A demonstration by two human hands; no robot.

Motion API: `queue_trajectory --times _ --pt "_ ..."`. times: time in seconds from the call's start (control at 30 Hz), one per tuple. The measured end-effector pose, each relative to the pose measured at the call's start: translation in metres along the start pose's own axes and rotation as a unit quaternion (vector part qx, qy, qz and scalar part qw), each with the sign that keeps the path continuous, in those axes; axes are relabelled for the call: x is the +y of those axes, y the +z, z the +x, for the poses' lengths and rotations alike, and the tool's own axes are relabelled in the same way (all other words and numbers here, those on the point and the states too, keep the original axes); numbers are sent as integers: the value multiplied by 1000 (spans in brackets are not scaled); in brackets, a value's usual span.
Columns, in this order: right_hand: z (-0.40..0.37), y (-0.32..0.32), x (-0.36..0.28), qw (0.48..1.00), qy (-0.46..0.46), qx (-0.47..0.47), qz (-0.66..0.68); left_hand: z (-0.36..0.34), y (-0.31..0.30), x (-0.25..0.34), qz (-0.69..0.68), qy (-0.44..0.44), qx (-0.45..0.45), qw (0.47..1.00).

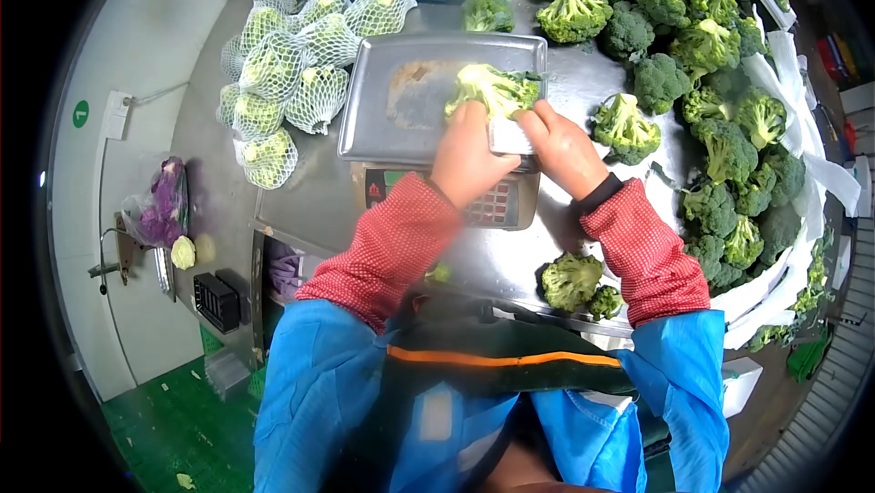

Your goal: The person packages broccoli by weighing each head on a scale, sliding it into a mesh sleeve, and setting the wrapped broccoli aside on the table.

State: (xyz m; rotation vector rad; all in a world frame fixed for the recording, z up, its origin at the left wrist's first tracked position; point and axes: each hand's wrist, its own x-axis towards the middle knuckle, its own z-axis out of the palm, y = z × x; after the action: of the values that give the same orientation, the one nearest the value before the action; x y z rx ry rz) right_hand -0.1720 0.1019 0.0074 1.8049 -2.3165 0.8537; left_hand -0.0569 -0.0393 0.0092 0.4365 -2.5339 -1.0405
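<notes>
Over the right part of a metal weighing scale pan [369,119], a broccoli head [497,87] is held between my two hands. My left hand [469,151] has its fingers closed around the left side of the stem. From the right, my right hand [563,147] grips the same broccoli, its thumb near the stem end. A small white patch shows below the stem between the hands; I cannot make out what it is. The scale's keypad [492,206] lies below my left wrist, partly covered by it.
Several broccoli heads in white mesh nets [273,65] lie at the left. A large pile of bare broccoli [720,147] fills the right side. Single heads lie near the pan: a broccoli [627,128] to its right, another broccoli [488,12] behind it, and a broccoli [571,281] at the near edge.
</notes>
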Motion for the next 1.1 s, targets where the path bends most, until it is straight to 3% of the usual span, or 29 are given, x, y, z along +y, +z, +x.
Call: queue_trajectory --times 0.1,0.2,0.23,0.27,0.3,0.37,0.47,0.5,0.57,0.6,0.7,0.73,0.77,0.87,0.9,0.97,1.07,1.1 --pt "-5 -9 -8 994 95 -8 46 -1 0 3 10 -9 -1 1000" --pt "-20 -23 -11 967 170 140 129 -7 -1 -1 2 -11 1 1000" --pt "-27 -28 -12 946 211 183 167 -11 -1 -1 4 -14 5 1000" --pt "-36 -31 -10 898 290 176 279 -17 -1 0 5 -19 11 1000" --pt "-46 -31 -10 844 300 210 392 -22 -2 3 6 -18 28 999" --pt "-65 -30 -12 810 304 240 440 -30 -10 17 8 -15 63 998" --pt "-87 -31 -31 734 361 219 532 -50 -19 37 -49 61 68 995" --pt "-89 -29 -42 696 389 213 565 -58 -19 48 -139 21 -20 990" --pt "-86 -28 -71 684 413 219 560 -68 -6 66 -243 2 -116 963" --pt "-88 -24 -76 663 411 226 584 -69 4 67 -316 -55 -152 935" --pt "-88 -27 -74 765 369 216 481 -53 31 38 -423 -125 -194 876" --pt "-87 -37 -71 760 389 192 483 -48 37 32 -484 -124 -191 845" --pt "-85 -38 -63 830 371 199 366 -48 36 35 -495 -117 -202 837" --pt "-77 -48 -56 909 354 150 162 -48 38 43 -506 -104 -233 824" --pt "-77 -38 -49 912 315 154 213 -47 35 43 -451 -101 -261 848" --pt "-83 -28 -46 872 360 165 287 -52 21 52 -563 -254 -248 746" --pt "-85 -16 -60 817 407 226 340 -61 15 36 -650 -331 -334 597" --pt "-83 -13 -67 790 431 241 365 -64 14 35 -642 -324 -335 609"
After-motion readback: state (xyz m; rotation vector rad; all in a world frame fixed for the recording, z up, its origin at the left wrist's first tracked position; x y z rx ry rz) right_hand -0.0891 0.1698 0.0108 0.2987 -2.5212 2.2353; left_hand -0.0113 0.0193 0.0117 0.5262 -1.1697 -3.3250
